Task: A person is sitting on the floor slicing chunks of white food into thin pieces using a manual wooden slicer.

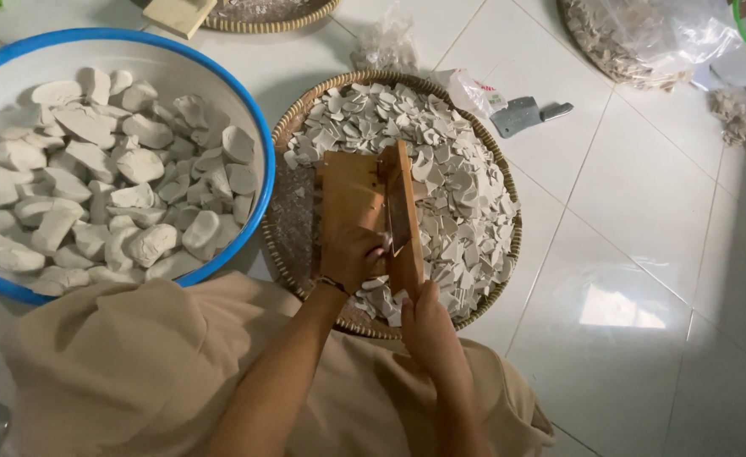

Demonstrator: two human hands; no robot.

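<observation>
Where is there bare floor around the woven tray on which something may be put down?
Bare white tiles lie right of the woven tray, below the cleaver. A narrower strip runs between the blue-rimmed basin and the upper basket. The tray itself is crowded with pale slices, a wooden slicer and both hands, left hand and right hand.

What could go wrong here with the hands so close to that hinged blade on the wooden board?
The left hand rests on the wooden board right beside the hinged blade, so its fingertips might get nicked when the right hand swings the handle. The board sits on loose pale slices in the woven tray and could shift or tilt under pressure. Slices heaped near the tray's rim might spill onto the tiled floor.
</observation>
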